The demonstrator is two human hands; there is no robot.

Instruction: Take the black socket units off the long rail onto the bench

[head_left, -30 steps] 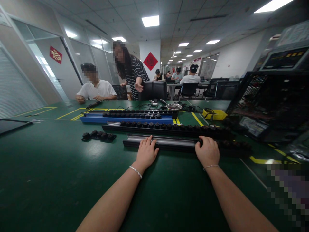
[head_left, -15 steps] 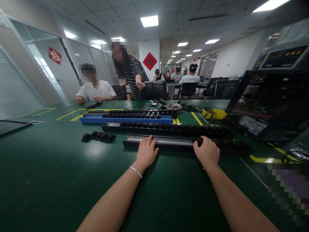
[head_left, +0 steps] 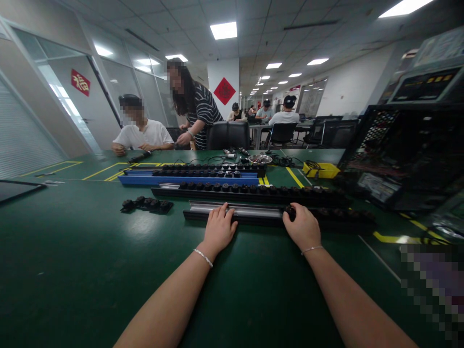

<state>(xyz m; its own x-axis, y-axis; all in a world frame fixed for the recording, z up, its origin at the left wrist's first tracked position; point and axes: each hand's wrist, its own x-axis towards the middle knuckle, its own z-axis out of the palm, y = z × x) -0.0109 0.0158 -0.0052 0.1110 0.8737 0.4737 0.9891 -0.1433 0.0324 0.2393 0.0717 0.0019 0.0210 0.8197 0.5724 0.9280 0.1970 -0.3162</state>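
Note:
A long black rail with a bright metal channel lies crosswise on the green table. My left hand grips it near its left end, fingers over the top and thumb towards the right. At the channel, my right hand is closed around a small round black piece, partly hidden by the fingers. More dark round pieces sit in the rail to the right of that hand. On the table to the left lies a loose group of black round pieces.
Behind are another black rail filled with round pieces and a blue rail. A metal dish and a yellow tray stand farther back. An open computer case rises at the right. Two people are across the table.
My right hand has slid a little left along the rail with the round black piece. My left hand stays in place. The standing person across the table has drawn an arm back.

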